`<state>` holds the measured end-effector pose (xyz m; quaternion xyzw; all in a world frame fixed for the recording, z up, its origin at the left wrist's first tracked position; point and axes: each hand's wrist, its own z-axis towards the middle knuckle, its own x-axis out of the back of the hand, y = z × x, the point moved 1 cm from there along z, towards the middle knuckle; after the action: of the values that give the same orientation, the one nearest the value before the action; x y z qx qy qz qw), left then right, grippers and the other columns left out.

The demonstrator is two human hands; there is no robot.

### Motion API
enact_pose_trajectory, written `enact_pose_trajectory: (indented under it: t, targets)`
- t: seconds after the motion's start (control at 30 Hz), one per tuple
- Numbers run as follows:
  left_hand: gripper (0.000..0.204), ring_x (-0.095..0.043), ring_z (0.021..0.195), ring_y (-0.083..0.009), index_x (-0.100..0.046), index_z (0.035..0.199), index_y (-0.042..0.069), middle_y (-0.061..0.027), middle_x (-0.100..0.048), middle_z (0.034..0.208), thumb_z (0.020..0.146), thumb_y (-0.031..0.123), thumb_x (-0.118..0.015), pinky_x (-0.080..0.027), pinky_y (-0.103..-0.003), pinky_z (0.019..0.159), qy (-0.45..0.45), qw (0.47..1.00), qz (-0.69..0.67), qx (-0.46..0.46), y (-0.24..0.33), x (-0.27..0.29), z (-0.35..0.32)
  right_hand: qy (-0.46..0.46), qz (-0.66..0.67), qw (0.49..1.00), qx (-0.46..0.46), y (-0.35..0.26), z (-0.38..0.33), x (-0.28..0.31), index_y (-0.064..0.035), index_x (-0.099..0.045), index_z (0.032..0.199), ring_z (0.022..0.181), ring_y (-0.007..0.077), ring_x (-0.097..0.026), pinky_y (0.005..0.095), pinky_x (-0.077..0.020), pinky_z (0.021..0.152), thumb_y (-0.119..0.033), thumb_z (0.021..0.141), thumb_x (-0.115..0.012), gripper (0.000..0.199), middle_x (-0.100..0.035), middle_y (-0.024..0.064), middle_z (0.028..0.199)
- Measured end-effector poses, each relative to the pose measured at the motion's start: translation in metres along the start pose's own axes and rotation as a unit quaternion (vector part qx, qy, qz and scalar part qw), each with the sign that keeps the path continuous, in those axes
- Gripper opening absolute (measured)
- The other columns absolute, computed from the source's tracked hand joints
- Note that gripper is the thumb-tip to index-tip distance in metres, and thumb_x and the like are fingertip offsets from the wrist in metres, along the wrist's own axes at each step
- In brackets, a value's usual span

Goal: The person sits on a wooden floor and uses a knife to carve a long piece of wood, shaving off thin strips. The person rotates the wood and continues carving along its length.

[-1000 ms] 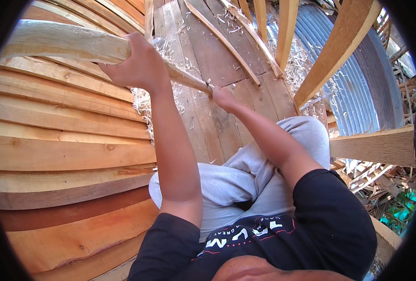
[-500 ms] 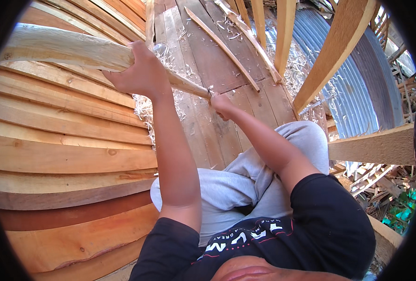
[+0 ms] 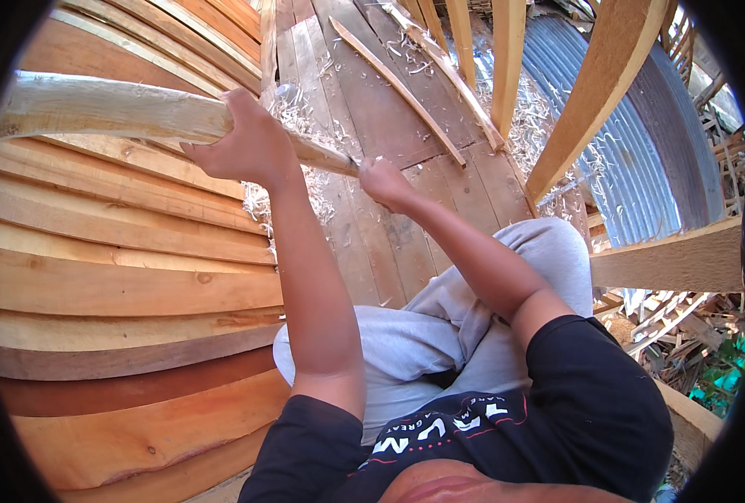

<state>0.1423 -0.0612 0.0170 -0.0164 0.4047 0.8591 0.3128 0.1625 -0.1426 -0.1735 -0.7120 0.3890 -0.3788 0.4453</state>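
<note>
A long pale wooden pole (image 3: 104,109), roughly shaved and tapering to the right, crosses the upper left. My left hand (image 3: 251,142) is wrapped around it near its middle. My right hand (image 3: 385,180) is closed at the pole's thin right end, just above the plank floor (image 3: 389,126); whether it holds a tool there is hidden. Pale wood shavings (image 3: 301,117) lie under and around the pole. My grey-trousered legs (image 3: 439,318) are bent below the arms.
Curved stacked planks (image 3: 113,285) fill the left side. Thin wooden strips (image 3: 398,84) lie on the floor ahead. Curved timber ribs (image 3: 599,84) rise at the right over corrugated metal sheet (image 3: 632,168). Scrap wood (image 3: 682,327) is piled at the far right.
The pole and both hands have shifted slightly in the picture; my right hand stays at the thin end, my left keeps its grip.
</note>
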Motion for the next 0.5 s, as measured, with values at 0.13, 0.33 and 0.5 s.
enact_pose_trajectory:
  t: [0.13, 0.33, 0.5]
  targets:
    - [0.061, -0.057, 0.092, -0.0219, -0.033, 0.131, -0.014, -0.0208, -0.053, 0.113, 0.078, 0.000, -0.060, -0.049, -0.031, 0.077, 0.003, 1.000, 0.009, 0.020, -0.001, 0.004, -0.001, 0.057, -0.110, 0.975, 0.185, 0.020, 0.034, -0.012, 0.0047, -0.059, 0.090, 0.062, 0.0325, -0.059, 0.0465, -0.0437, 0.057, -0.031, 0.095, -0.032, 0.045, -0.059, 0.0246, 0.073]
    - [0.065, -0.058, 0.086, -0.0208, -0.030, 0.135, -0.013, -0.0208, -0.053, 0.112, 0.079, 0.001, -0.060, -0.049, -0.030, 0.073, 0.000, 1.000, 0.007, 0.021, 0.005, -0.003, -0.005, 0.059, 0.019, 0.991, -0.114, 0.075, 0.041, -0.014, 0.0082, -0.060, 0.096, 0.082, 0.0398, -0.062, 0.0481, -0.0477, 0.077, -0.028, 0.096, -0.034, 0.045, -0.064, 0.0301, 0.090]
    - [0.069, -0.057, 0.084, -0.0201, -0.028, 0.138, -0.011, -0.0204, -0.053, 0.113, 0.079, 0.003, -0.061, -0.050, -0.031, 0.072, 0.001, 0.999, 0.026, 0.035, -0.005, 0.012, 0.003, 0.068, -0.049, 0.973, 0.213, -0.012, 0.013, -0.021, 0.0066, -0.058, 0.086, 0.056, 0.0298, -0.057, 0.0466, -0.0466, 0.058, -0.026, 0.095, -0.035, 0.042, -0.062, 0.0244, 0.073]
